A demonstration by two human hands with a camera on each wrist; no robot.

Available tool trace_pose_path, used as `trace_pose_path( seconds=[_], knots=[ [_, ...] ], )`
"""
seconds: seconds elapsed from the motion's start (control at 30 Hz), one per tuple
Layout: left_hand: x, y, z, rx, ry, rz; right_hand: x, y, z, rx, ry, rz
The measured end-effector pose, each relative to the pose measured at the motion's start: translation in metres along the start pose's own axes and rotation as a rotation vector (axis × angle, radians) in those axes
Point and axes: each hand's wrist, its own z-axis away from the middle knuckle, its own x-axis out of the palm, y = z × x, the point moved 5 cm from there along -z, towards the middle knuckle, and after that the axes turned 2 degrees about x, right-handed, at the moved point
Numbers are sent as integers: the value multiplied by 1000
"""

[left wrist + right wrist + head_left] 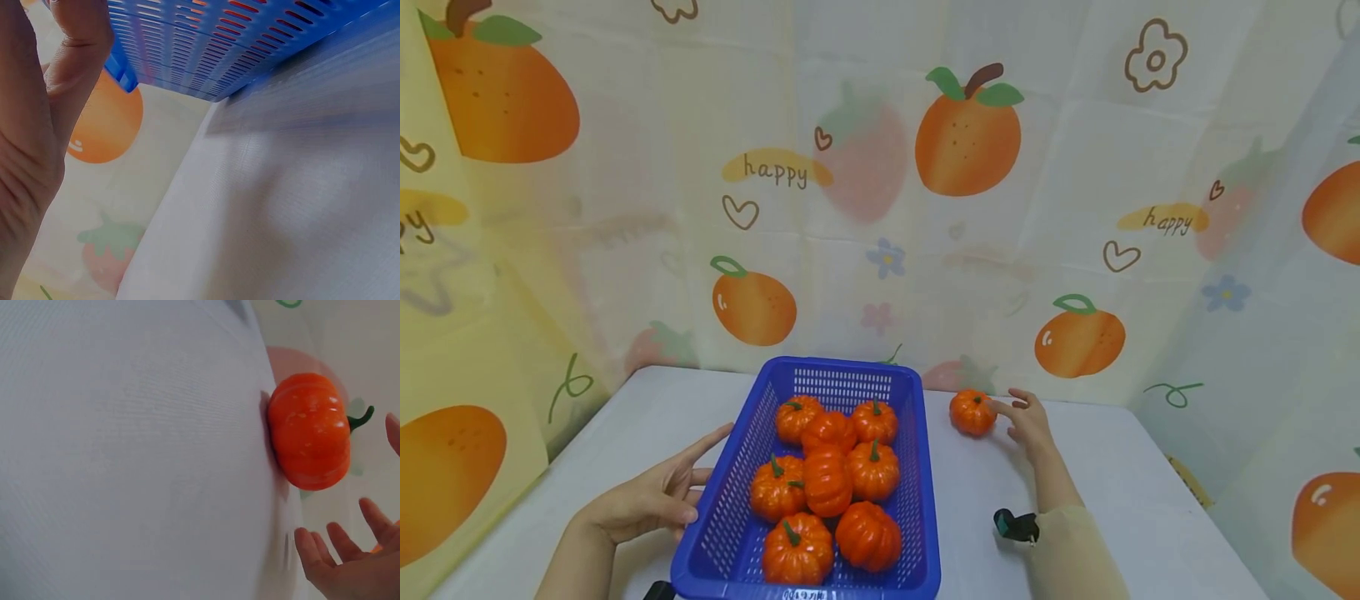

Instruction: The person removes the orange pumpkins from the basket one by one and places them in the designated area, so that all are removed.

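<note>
A small orange toy pumpkin with a green stem stands on the white table, right of the blue plastic basket. My right hand is just right of this pumpkin, fingers spread. In the right wrist view a gap shows between the fingertips and the pumpkin. My left hand is at the basket's left side, its fingers extended, thumb and fingertips right at the rim. The left wrist view shows the fingers beside the slotted basket wall.
Several more orange pumpkins lie in the basket, some piled in the middle. A fruit-patterned cloth hangs behind the white table and along its sides. A black strap piece is at the right wrist.
</note>
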Motion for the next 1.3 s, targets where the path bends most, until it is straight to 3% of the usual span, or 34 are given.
trace_pose_path(
  seconds=[0.3, 0.57, 0.77, 0.93, 1.3],
  knots=[
    [-1, -1, 0, 49, -84, 35, -8, -32, 6, -88, 63, -54],
    [-1, 0, 0, 44, -30, 36, 1, -73, 16, -171, 16, -84],
    [-3, -2, -2, 43, -58, 31, 19, -105, 31, -247, -84, -127],
    [-3, -2, -2, 50, -73, 27, 38, -135, 51, -357, -193, -129],
    [-5, -5, -1, 54, -79, 32, 92, -180, 114, -576, -461, 35]
  ],
)
